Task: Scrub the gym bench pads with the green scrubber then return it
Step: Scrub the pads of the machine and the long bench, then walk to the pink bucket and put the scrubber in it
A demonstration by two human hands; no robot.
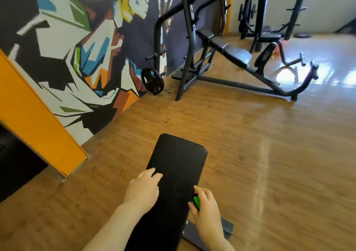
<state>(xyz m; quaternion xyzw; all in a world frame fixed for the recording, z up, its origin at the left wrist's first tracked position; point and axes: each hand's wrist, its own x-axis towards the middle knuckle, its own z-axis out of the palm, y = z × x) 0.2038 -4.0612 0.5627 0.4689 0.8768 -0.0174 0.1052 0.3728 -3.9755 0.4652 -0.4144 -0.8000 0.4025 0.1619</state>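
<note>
A black flat bench pad [178, 162] runs away from me at the bottom centre. My left hand [144, 190] rests on the pad's left side with its fingers laid forward. My right hand [205, 205] grips the green scrubber [196, 201] at the pad's right edge; only a small green patch shows between thumb and fingers. Whether the scrubber touches the pad I cannot tell.
A grey bench foot [225, 229] sticks out below my right hand. An incline bench with rack [229, 50] stands further back, a weight plate [153, 81] on its peg by the mural wall [81, 44]. An orange pillar [38, 123] is at left. Wooden floor [269, 154] surrounds the pad.
</note>
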